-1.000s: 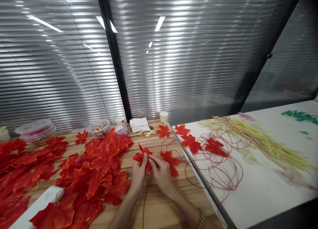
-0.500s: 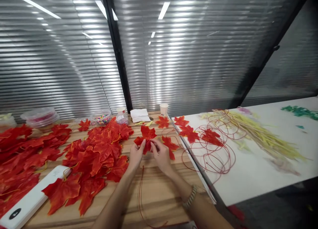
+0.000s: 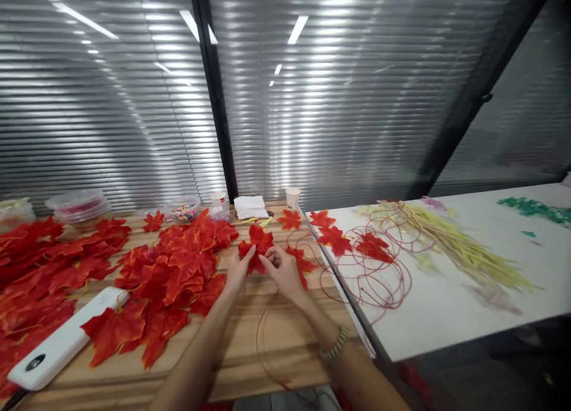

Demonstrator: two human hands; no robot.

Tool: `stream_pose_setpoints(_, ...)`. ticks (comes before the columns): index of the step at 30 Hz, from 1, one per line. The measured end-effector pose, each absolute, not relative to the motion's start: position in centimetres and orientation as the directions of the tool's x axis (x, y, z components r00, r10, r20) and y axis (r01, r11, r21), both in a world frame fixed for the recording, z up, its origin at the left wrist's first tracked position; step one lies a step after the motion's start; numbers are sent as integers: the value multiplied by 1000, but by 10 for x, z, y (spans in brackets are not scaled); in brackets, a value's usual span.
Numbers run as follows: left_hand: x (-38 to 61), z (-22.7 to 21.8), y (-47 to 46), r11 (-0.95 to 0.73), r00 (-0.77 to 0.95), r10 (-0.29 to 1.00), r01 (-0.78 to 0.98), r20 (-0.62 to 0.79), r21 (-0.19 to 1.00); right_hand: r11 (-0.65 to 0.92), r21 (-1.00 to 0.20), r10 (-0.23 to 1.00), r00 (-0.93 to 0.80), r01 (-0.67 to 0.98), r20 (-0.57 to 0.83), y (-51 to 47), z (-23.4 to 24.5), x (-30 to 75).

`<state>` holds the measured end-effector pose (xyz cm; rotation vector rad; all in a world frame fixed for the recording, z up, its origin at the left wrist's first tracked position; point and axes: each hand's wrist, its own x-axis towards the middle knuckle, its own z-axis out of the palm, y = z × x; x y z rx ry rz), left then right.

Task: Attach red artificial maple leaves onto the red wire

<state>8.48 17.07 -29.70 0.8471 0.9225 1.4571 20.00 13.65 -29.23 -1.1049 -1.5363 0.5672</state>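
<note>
Both of my hands pinch one red artificial maple leaf just above the wooden table. My left hand grips its left side and my right hand its lower right. A thin red cord trails from under my hands toward me and off the table's front edge. A large heap of red maple leaves lies directly left of my left hand. Another red leaf lies behind my right hand.
A white table at right carries coiled red cord with leaves strung on it and a bundle of yellow stems. A white power bank lies front left. Bead tubs, paper cups and tissue stand along the blinds.
My hands and the held leaf have shifted slightly away from me and up in the view. The camera has tilted, so more of my forearms and the trailing cord show.
</note>
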Motion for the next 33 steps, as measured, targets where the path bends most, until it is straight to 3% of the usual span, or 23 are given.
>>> stream_pose_setpoints(4, 76, -300, 177, -81, -224, 974, -429, -19, 900, 444, -750, 892, -319, 490, 320, 128, -292, 200)
stream_pose_setpoints(10, 76, -302, 180, -70, -235, 971, -423, -35, 904, 435, -694, 899, -315, 573, 304, 120, -272, 219)
stream_pose_setpoints(13, 80, -301, 177, -46, -205, 978, -418, -45, 907, 367, -750, 914, -364, 551, 180, 112, -257, 234)
stream_pose_setpoints(17, 82, -300, 175, -15, -164, 985, -411, -57, 912, 144, -879, 740, -639, 454, -208, 102, -255, 237)
stream_pose_setpoints(21, 84, -299, 174, 5, -134, 989, -411, -66, 912, 36, -910, 617, -725, 414, -305, 101, -267, 223)
stream_pose_setpoints(24, 84, -300, 173, 14, -115, 991, -412, -68, 911, 48, -936, 636, -733, 349, -240, 105, -272, 214)
stream_pose_setpoints(26, 84, -301, 172, 20, -108, 992, -411, -71, 911, 150, -946, 727, -681, 288, -91, 108, -272, 212)
stream_pose_setpoints(30, 81, -304, 175, -3, -130, 990, -417, -56, 909, 335, -928, 888, -383, 165, 253, 116, -268, 210)
stream_pose_setpoints(33, 78, -304, 176, -44, -181, 983, -431, -38, 901, 394, -919, 914, -115, 25, 389, 121, -266, 208)
